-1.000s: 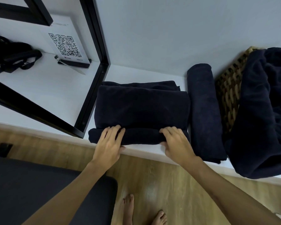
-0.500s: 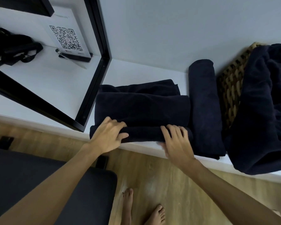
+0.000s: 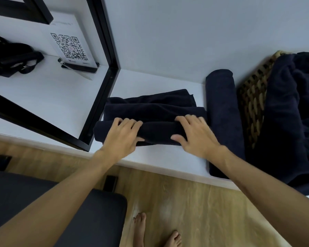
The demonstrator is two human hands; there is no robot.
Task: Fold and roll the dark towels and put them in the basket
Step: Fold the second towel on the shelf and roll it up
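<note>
Head view: I have both hands on the folded towel [image 3: 155, 111] at the front of the white shelf [image 3: 150, 157]. My left hand [image 3: 121, 138] and right hand [image 3: 194, 138] each curl over the rolled part, fingers on top and thumbs tucked at the near side, so both grip the roll.

To do this well I should, I think, push both hands away from me evenly and keep the roll tight, so neither end runs ahead and cones.

Room is narrow: the black frame [image 3: 103, 97] touches the towel's left end, and a finished rolled towel [image 3: 221, 107] lies just beside its right end. The wall is near behind, the shelf edge just under my wrists. The wicker basket [image 3: 251, 102] stands right of that roll, with a loose towel [image 3: 296, 113] draped over it.
</note>
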